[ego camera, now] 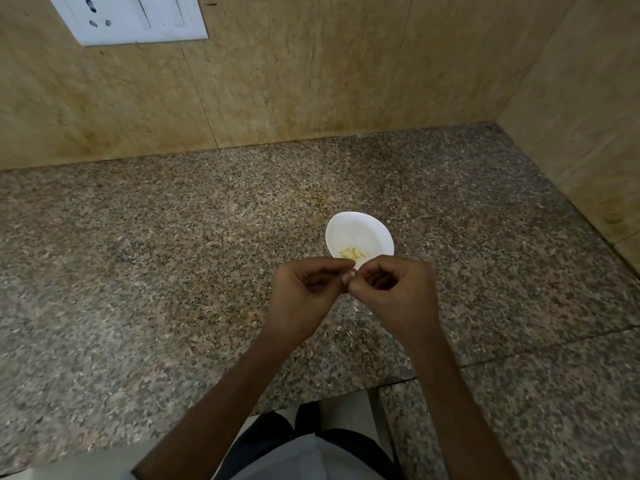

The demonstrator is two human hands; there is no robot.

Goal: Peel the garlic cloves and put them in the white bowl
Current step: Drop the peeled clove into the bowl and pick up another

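Observation:
A white bowl (358, 233) stands on the granite counter and holds several peeled, yellowish garlic cloves (354, 252). Just in front of its near rim, my left hand (306, 289) and my right hand (394, 292) meet fingertip to fingertip. Both pinch a small garlic clove (350, 274) between them; most of it is hidden by the fingers. A few pale scraps of garlic skin (359, 307) lie on the counter under my hands.
The speckled granite counter (173, 271) runs left and right, with a seam at the right front. Beige stone walls (311, 81) close off the back and right side. A white switch plate (138, 17) sits on the back wall at upper left.

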